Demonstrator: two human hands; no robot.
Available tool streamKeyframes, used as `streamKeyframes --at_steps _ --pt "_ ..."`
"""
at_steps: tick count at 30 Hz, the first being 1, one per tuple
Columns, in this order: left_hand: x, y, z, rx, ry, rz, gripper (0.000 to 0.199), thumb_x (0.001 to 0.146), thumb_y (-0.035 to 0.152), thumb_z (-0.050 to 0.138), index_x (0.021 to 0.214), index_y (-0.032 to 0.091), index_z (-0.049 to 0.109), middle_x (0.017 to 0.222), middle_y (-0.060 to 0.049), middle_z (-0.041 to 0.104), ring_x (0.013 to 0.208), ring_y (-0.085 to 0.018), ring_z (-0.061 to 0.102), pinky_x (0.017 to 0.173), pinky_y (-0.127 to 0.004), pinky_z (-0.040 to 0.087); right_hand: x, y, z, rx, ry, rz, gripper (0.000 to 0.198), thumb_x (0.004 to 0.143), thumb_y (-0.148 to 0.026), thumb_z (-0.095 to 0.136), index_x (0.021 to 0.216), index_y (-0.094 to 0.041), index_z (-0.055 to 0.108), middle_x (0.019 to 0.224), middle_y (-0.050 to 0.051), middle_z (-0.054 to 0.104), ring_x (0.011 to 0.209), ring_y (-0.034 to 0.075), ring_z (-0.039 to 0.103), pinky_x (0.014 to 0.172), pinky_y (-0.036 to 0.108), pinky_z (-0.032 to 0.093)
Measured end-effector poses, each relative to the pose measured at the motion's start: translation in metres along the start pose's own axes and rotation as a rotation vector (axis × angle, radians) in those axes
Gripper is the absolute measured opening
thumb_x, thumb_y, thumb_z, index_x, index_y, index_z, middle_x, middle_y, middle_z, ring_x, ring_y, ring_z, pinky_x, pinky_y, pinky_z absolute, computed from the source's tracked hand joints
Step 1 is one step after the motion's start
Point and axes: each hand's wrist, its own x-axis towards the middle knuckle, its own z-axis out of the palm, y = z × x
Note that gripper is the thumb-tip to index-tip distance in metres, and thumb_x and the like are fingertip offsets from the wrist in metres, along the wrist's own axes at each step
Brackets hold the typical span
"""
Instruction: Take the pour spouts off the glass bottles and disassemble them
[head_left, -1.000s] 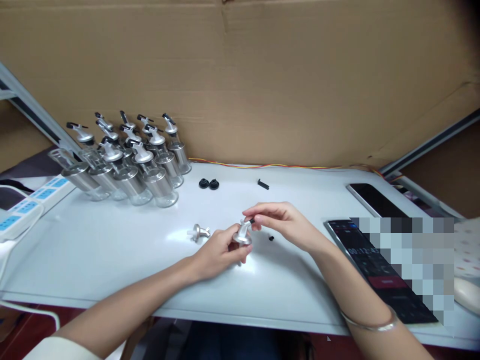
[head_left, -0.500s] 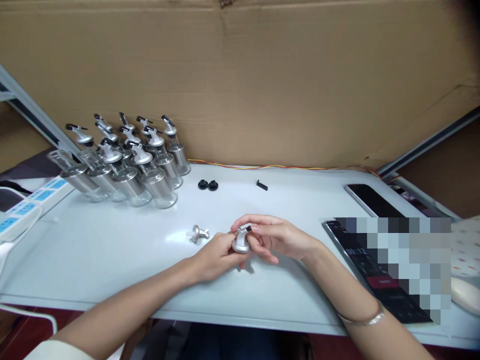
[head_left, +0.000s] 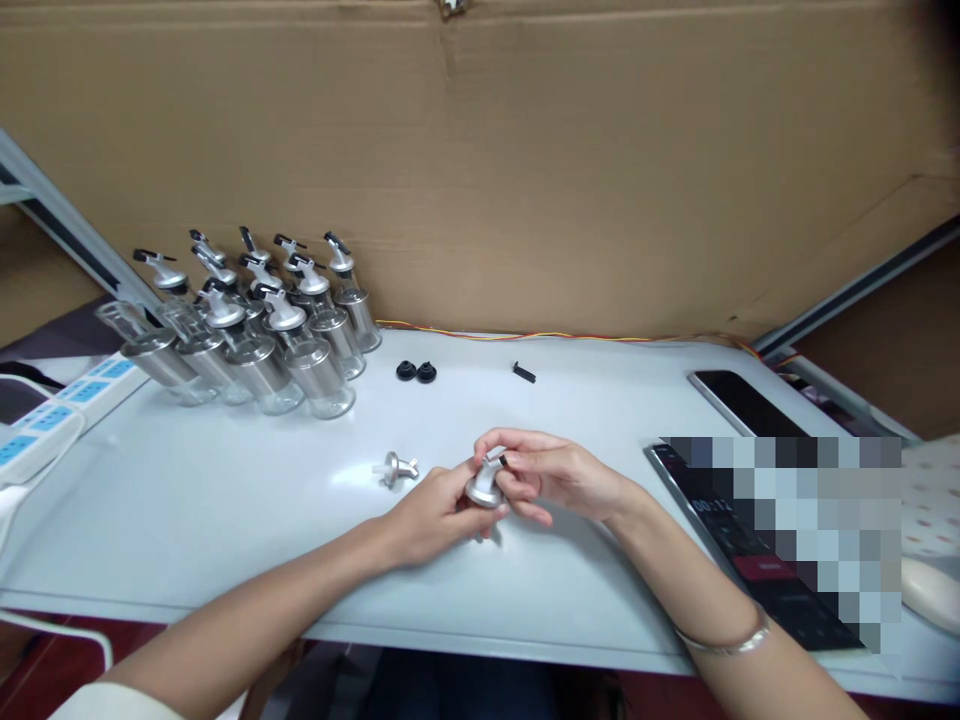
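Note:
My left hand (head_left: pixel 427 510) grips a silver pourer cap (head_left: pixel 486 485) from below, just above the white table (head_left: pixel 225 500). My right hand (head_left: pixel 551 475) closes its fingertips on the cap's spout, where a small black piece sits. A second silver pourer cap (head_left: pixel 396 467) lies on its side on the table, just left of my left hand. Two black round rings (head_left: pixel 416 371) and a small black clip (head_left: pixel 524 373) lie farther back.
Several glass bottles with silver pourer tops (head_left: pixel 255 320) stand in a cluster at the back left. A power strip (head_left: pixel 45 420) lies at the left edge. One phone (head_left: pixel 739 400) and a dark tablet (head_left: pixel 750 540) lie at the right. A cardboard wall (head_left: pixel 480 150) backs the table.
My right hand has moved left and down, closing over the cap's spout. The small black part that lay right of the cap is now out of sight.

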Motion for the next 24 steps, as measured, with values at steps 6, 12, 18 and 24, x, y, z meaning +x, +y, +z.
streamKeyframes --at_steps 6,12,18,24 --pt "-0.0004 -0.0005 -0.0007 0.064 0.041 -0.002 0.037 0.082 0.038 0.055 0.111 0.015 0.052 0.074 -0.001 0.063 0.062 -0.014 0.056 0.058 -0.023 0.042 -0.0009 -0.0014 0.0026 -0.027 0.040 -0.021 0.029 0.083 -0.034 0.061 0.101 -0.013 0.053 0.056 -0.008 0.042 0.042 0.006 0.043 0.047 0.023 0.025" --pt "0.0004 0.0004 0.0007 0.099 0.045 0.017 0.048 0.081 0.044 0.057 0.117 0.015 0.046 0.078 -0.001 0.061 0.067 -0.015 0.054 0.062 -0.025 0.042 -0.0006 -0.0041 0.0051 -0.028 0.065 -0.028 0.031 0.082 -0.036 0.062 0.101 -0.012 0.054 0.053 -0.009 0.038 0.040 0.005 0.038 0.047 0.023 0.023" --pt "0.0021 -0.0011 0.0010 -0.062 0.053 0.031 0.022 0.090 0.039 0.044 0.090 0.017 0.045 0.072 0.000 0.060 0.059 -0.010 0.053 0.058 -0.022 0.043 0.0046 -0.0044 0.0090 0.035 0.213 -0.120 0.026 0.083 -0.039 0.062 0.076 -0.016 0.052 0.047 -0.010 0.032 0.039 0.005 0.034 0.045 0.020 0.024" --pt "0.0021 -0.0007 0.0016 -0.065 0.095 0.031 0.017 0.090 0.033 0.046 0.095 0.017 0.049 0.081 -0.003 0.062 0.062 -0.010 0.055 0.058 -0.023 0.045 0.0062 -0.0061 0.0101 -0.003 0.288 -0.113 0.024 0.080 -0.038 0.066 0.076 -0.016 0.056 0.050 -0.007 0.043 0.047 0.007 0.045 0.051 0.021 0.033"
